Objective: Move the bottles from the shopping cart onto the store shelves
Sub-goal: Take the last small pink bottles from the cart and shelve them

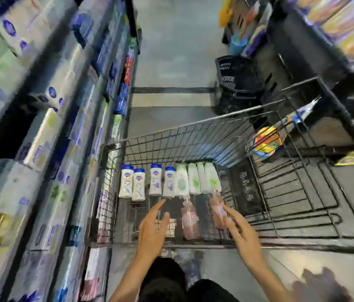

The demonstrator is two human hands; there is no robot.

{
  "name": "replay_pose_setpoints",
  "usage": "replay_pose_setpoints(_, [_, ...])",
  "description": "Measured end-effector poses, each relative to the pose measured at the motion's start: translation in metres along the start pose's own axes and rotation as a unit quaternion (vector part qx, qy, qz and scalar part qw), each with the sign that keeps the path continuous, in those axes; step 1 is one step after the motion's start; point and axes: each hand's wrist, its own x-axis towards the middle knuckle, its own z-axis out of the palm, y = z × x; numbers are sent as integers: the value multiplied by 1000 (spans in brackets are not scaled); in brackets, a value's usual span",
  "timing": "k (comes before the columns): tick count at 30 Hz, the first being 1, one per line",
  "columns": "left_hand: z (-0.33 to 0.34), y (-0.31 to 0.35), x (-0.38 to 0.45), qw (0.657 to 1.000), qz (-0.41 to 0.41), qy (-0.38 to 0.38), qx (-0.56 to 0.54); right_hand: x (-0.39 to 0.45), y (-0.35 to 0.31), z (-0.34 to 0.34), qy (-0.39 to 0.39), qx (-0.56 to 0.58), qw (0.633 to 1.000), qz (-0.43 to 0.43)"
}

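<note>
A black wire shopping cart stands in the aisle below me. Across its floor lies a row of white bottles: several with blue caps on the left, several with green labels on the right. Nearer to me lie two pinkish clear bottles. My left hand reaches over the cart's near edge, fingers apart, holding nothing, just short of the blue-capped bottles. My right hand is also open, its fingertips beside the right pink bottle. The store shelves run along the left, blurred.
The left shelves are packed with boxed and bottled goods. A black plastic basket sits on the floor ahead on the right, near a rack of colourful items. A colourful packet hangs at the cart's right side. The grey floor stretches ahead.
</note>
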Motion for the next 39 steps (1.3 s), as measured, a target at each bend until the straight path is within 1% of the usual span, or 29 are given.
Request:
replay_pose_setpoints(5, [4, -9, 43, 997, 1, -56, 55, 19, -5, 9, 30, 20, 998, 42])
replay_pose_setpoints(8, [18, -24, 64, 992, -33, -92, 74, 39, 0, 11, 52, 32, 996, 69])
replay_pose_setpoints(11, [43, -46, 85, 989, -76, -109, 67, 66, 16, 10, 72, 28, 990, 121])
replay_pose_setpoints(13, [64, -61, 98, 984, -117, -114, 63, 89, 33, 10, 74, 31, 984, 160])
replay_pose_setpoints(15, [88, -76, 113, 975, -173, -118, 67, 113, 51, 12, 64, 15, 981, 182])
replay_pose_setpoints(17, [113, -92, 129, 969, -190, -136, 84, 139, 75, 16, 48, -30, 978, 199])
replay_pose_setpoints(18, [126, -99, 135, 962, -209, -154, 86, 151, 88, 18, 34, -58, 975, 210])
replay_pose_setpoints(20, [146, -113, 145, 938, -274, -193, 86, 174, 114, 25, 13, -100, 958, 270])
replay_pose_setpoints(21, [156, -123, 147, 927, -309, -197, 77, 182, 127, 29, 0, -111, 948, 297])
replay_pose_setpoints(22, [164, -130, 148, 918, -336, -201, 70, 188, 139, 33, -11, -120, 943, 311])
replay_pose_setpoints(24, [177, -137, 149, 909, -356, -207, 67, 197, 161, 42, -24, -156, 942, 297])
replay_pose_setpoints(26, [187, -140, 145, 915, -351, -190, 62, 204, 179, 48, -26, -189, 943, 273])
replay_pose_setpoints(28, [197, -145, 141, 916, -366, -159, 50, 211, 193, 52, -33, -212, 935, 283])
replay_pose_setpoints(30, [204, -148, 141, 909, -389, -136, 59, 215, 202, 54, -52, -254, 916, 306])
replay_pose_setpoints(31, [208, -149, 142, 903, -408, -124, 45, 216, 206, 55, -74, -287, 899, 323])
replay_pose_setpoints(33, [212, -148, 145, 895, -423, -126, 57, 220, 212, 55, -94, -339, 870, 346])
replay_pose_setpoints(36, [204, -142, 147, 885, -422, -140, 135, 225, 219, 58, -92, -382, 849, 353])
replay_pose_setpoints(39, [189, -139, 148, 882, -427, -145, 136, 227, 221, 64, -68, -403, 839, 360])
